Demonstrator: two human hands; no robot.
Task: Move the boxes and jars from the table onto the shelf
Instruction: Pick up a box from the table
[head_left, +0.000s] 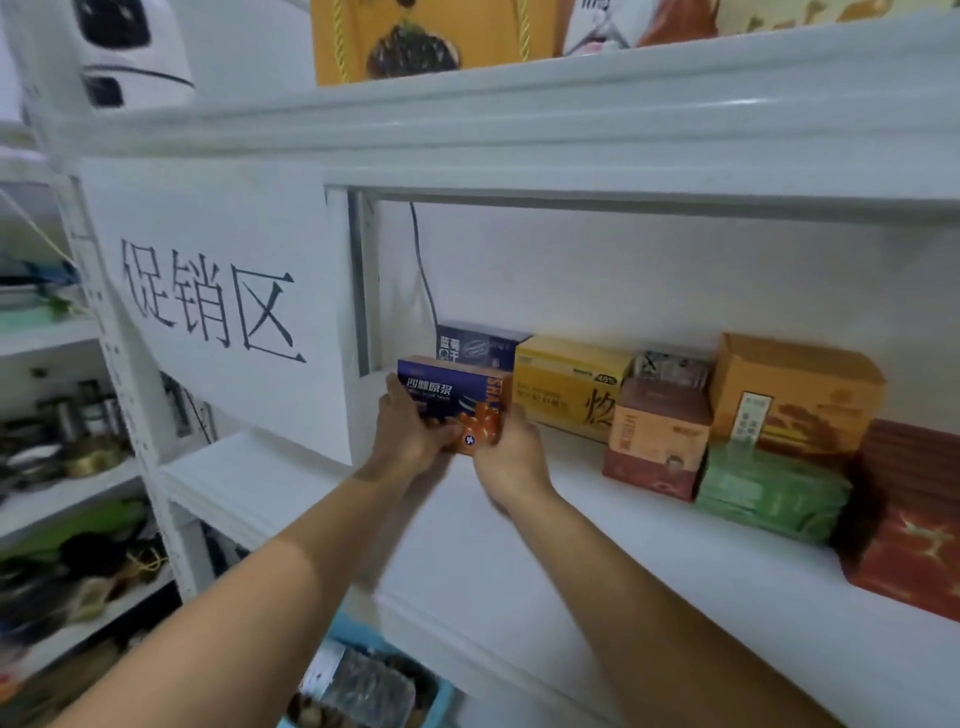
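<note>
A blue and orange box (447, 397) rests at the left end of the white shelf (571, 525), held from both sides. My left hand (410, 436) grips its left end and lower front. My right hand (511, 457) presses on its right lower corner. Behind it stands a dark blue box (475, 345). To its right sit a yellow box (569, 387), a pink and red box (657, 436), an orange carton (795, 395) on green packs (771, 491), and a red box (914, 525). No jars or table are in view.
A white paper sign (213, 301) with black characters hangs left of the shelf opening. The upper shelf (571, 119) carries a yellow bag and other packages. A side rack (78, 467) on the left holds cluttered items. A blue bin (363, 686) sits below.
</note>
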